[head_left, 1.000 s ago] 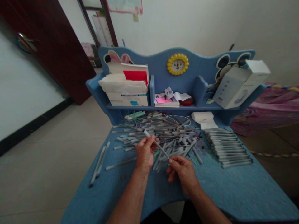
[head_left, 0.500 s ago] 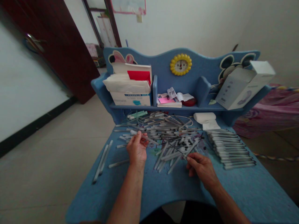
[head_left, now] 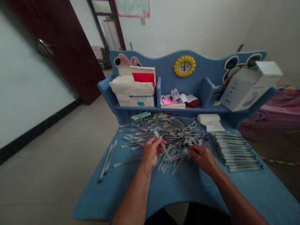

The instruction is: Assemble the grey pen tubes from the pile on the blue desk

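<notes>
My left hand (head_left: 151, 152) is closed around a whitish translucent pen barrel (head_left: 166, 152), which slants down to the right. My right hand (head_left: 203, 158) pinches the end of a thin dark stick, like a pen refill (head_left: 174, 144), pointing left toward the barrel. Whether the two touch I cannot tell. Beneath and beyond both hands spreads a loose pile of similar pens (head_left: 154, 128) and barrels. Two pens (head_left: 108, 162) lie side by side at the left, and another pen (head_left: 126, 162) rests near my left wrist.
A neat row of pens (head_left: 239, 155) lies on the blue desk (head_left: 98, 204) at the right. Behind it is a white paper roll (head_left: 208, 119). The shelf holds a mask box (head_left: 134, 99), small papers, a clock (head_left: 184, 66) and a tilted white box (head_left: 241, 90).
My left hand has moved right, closer to my right hand, and the barrel in it has turned steeper. My right hand has risen slightly, still pinching the dark stick. The view has shifted a little.
</notes>
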`<state>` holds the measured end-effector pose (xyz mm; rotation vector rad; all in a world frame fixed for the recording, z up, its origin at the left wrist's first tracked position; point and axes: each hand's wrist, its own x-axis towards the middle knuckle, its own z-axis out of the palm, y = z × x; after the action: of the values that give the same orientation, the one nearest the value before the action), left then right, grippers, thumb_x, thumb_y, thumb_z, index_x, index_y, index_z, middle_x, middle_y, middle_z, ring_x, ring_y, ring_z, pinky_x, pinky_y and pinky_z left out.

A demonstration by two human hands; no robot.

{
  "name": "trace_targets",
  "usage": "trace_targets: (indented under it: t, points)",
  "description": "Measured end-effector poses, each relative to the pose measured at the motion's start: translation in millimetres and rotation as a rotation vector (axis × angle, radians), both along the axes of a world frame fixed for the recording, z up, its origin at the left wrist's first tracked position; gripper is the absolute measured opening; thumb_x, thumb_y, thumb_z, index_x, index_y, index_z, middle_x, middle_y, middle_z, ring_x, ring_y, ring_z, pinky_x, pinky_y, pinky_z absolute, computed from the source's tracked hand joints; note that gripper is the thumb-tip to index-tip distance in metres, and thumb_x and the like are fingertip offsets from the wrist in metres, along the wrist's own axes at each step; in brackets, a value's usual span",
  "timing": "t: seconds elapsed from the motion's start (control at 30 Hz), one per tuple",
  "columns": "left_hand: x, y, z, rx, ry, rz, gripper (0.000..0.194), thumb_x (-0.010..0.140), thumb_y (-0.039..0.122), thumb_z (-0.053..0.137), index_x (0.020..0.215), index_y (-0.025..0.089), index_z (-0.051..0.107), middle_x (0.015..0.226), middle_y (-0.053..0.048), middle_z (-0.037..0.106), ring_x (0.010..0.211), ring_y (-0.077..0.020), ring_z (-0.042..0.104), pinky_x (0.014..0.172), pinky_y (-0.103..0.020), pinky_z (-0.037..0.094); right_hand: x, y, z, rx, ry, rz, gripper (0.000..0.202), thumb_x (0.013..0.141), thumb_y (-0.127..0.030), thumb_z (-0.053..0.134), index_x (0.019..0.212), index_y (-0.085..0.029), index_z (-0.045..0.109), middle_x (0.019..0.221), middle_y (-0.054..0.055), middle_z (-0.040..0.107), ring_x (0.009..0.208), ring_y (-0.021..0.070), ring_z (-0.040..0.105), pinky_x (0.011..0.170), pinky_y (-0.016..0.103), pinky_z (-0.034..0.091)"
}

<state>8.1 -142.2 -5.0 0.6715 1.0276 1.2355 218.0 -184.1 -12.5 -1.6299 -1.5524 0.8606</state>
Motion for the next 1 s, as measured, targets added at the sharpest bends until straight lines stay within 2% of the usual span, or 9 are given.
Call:
trace_targets:
  t: [0.23,0.4,0.7,0.9,1.0]
  points:
    - [4.9,-5.9,2.5,0.114,0.233,-0.072,0.031,0.068,0.042,0.066,0.076,0.012,0.066,0.083,-0.01,0.068,0.064,-0.0173,0.064,0.043,-0.019,0.044,-4.0,2.9,-1.5,-0.057,0.072,0.037,0.021,0.074,-0.035,0.052,0.071,-0.02,0.066,0.05,-0.002,0.057,0.037,0.0126,0.051,0.041,0.024,0.037]
    - [7.2,-5.5,1.1,0.19,0.359,-0.069,0.031,0.069,0.042,0.065,0.079,0.014,0.069,0.081,-0.01,0.069,0.074,-0.0213,0.064,0.051,-0.022,0.047,-7.7,1.1,-2.4,-0.072,0.13,0.032,0.022,0.073,-0.036,0.052,0.075,-0.019,0.066,0.051,-0.003,0.057,0.038,0.0124,0.051,0.041,0.024,0.037]
    - [13.8,-11.0,-2.9,0.232,0.303,-0.189,0.034,0.073,0.042,0.061,0.09,0.013,0.069,0.09,-0.009,0.068,0.087,-0.0214,0.061,0.067,-0.027,0.049,-26.8,-1.2,0.2,-0.023,0.077,0.034,0.022,0.077,-0.034,0.048,0.076,-0.018,0.062,0.051,-0.004,0.053,0.039,0.0108,0.049,0.041,0.021,0.036]
    - [16.8,-9.2,-5.4,0.107,0.18,-0.076,0.035,0.071,0.044,0.062,0.08,0.01,0.066,0.079,-0.011,0.068,0.073,-0.0187,0.062,0.062,-0.028,0.05,-29.9,1.6,-1.5,-0.037,0.059,0.088,0.021,0.077,-0.033,0.048,0.074,-0.019,0.063,0.053,-0.003,0.053,0.041,0.011,0.05,0.041,0.021,0.036]
    - [15.4,-7.6,-5.1,0.078,0.189,-0.047,0.034,0.07,0.044,0.063,0.078,0.011,0.065,0.082,-0.011,0.068,0.073,-0.0194,0.063,0.059,-0.028,0.051,-27.3,2.7,-0.3,-0.023,0.036,0.082,0.02,0.077,-0.031,0.049,0.076,-0.019,0.064,0.054,-0.003,0.055,0.042,0.011,0.05,0.043,0.021,0.037]
